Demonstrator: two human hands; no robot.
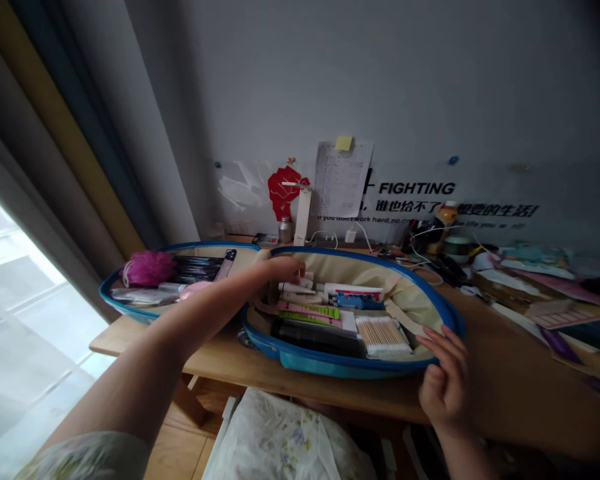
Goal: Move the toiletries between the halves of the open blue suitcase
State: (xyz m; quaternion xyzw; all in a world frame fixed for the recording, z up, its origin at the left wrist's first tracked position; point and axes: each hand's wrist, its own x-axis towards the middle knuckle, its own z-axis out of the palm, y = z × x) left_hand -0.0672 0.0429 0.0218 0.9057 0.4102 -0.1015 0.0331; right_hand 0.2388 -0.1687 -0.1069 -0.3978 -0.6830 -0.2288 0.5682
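An open blue-rimmed suitcase [260, 343] lies on the wooden desk [500, 380], its cream lining packed with toiletries. My left hand [281, 270] reaches over the far rim, fingers curled just above a white tube [296, 288]; whether it holds anything I cannot tell. A red-capped white tube [354, 291] lies close by, above pink and green packets [309, 315]. My right hand [444, 377] curls over the near right rim. Next to it sits a box of cotton swabs [383, 335]. In the other half are a pink bath puff [147, 269] and dark flat packages [196, 269].
Behind the case, a small metal bottle [285, 230], cables and a red fist poster [284, 190] stand by the wall. Books and papers [540, 293] cover the desk's right side. A curtain [95, 153] hangs at the left by a bright window [30, 333]. A floral cloth [280, 433] lies below the desk edge.
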